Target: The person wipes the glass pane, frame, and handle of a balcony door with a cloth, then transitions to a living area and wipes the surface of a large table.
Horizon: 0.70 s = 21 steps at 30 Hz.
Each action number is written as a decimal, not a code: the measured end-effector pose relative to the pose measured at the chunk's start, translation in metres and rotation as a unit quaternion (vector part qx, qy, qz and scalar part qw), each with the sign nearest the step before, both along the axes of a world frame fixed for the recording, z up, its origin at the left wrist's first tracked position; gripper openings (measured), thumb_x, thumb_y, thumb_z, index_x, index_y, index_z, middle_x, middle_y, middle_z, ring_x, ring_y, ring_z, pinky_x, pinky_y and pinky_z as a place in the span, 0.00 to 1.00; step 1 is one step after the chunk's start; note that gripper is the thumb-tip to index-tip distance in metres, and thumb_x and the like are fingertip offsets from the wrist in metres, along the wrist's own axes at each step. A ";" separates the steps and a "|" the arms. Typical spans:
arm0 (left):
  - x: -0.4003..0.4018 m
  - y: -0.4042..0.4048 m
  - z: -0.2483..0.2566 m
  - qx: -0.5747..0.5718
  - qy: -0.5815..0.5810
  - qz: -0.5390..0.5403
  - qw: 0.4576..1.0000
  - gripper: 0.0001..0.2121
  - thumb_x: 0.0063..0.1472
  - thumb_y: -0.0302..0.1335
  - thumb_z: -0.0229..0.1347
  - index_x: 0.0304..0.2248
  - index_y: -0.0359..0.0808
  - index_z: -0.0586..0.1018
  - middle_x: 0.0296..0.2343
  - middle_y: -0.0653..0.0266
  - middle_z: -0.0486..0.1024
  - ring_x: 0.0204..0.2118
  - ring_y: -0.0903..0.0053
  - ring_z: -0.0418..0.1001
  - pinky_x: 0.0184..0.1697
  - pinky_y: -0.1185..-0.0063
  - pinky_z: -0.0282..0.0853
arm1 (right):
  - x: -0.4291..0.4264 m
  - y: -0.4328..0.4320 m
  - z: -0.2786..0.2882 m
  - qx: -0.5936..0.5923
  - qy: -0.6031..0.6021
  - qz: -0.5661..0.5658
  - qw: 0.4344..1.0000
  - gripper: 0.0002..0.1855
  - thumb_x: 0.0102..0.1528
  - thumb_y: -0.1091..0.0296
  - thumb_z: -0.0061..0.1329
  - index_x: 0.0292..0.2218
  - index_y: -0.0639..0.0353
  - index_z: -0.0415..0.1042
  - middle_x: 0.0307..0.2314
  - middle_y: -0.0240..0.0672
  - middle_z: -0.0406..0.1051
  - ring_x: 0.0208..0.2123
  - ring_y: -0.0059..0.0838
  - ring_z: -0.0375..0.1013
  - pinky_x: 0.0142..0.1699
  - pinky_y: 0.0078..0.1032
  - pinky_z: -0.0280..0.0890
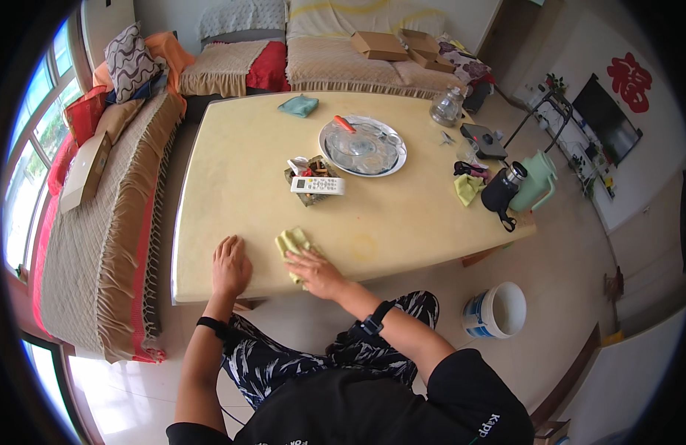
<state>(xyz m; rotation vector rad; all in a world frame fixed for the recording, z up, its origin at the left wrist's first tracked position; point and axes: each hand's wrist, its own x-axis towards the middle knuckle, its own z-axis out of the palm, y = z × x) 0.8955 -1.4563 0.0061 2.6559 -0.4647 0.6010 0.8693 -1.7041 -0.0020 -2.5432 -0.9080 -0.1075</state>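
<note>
My right hand (pixel 315 272) lies flat over a yellow-green cloth (pixel 294 241), pressing it on the pale yellow table (pixel 237 167) near its front edge. To its left, my left hand (pixel 231 266) rests on the tabletop, fingers bent a little, touching no other object. Beyond the hands stands an ashtray (pixel 308 198) with cigarette ends, and a white remote control (pixel 318 186) lies across it. Behind that is a round metal tray (pixel 398 161) holding clear glassware and a red-handled tool (pixel 344 123). A folded teal cloth (pixel 299 105) lies near the far edge.
At the table's right are a glass pot (pixel 447 108), a grey appliance (pixel 483 141), another yellow-green cloth (pixel 468 189), a black thermos (pixel 501 189) and a green jug (pixel 535 181). A white bucket (pixel 494 310) stands on the floor at right. Covered sofas (pixel 103 250) flank the left and far sides.
</note>
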 end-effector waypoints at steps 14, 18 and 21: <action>0.000 0.006 -0.002 0.000 -0.005 0.015 1.000 0.17 0.48 0.25 0.48 0.41 0.33 0.70 0.42 0.54 0.67 0.49 0.62 0.61 0.54 0.68 0.53 | 0.005 -0.233 -0.001 0.033 -0.021 -0.390 0.920 0.26 0.44 0.83 0.42 0.46 0.53 0.67 0.50 0.31 0.59 0.50 0.36 0.59 0.54 0.28 0.57; -0.001 0.004 0.000 0.014 0.003 0.024 1.000 0.17 0.49 0.25 0.48 0.42 0.34 0.69 0.43 0.55 0.66 0.50 0.65 0.60 0.55 0.67 0.51 | 0.012 -0.241 -0.011 -0.012 -0.009 -0.443 0.896 0.27 0.44 0.81 0.45 0.47 0.51 0.66 0.52 0.33 0.57 0.51 0.39 0.58 0.55 0.30 0.56; 0.000 0.003 0.002 0.004 0.015 0.028 0.999 0.18 0.49 0.25 0.47 0.43 0.33 0.68 0.44 0.56 0.65 0.50 0.66 0.60 0.56 0.67 0.50 | 0.013 -0.201 -0.009 -0.010 -0.010 -0.396 0.918 0.28 0.43 0.81 0.44 0.47 0.50 0.66 0.52 0.33 0.57 0.52 0.39 0.56 0.55 0.29 0.55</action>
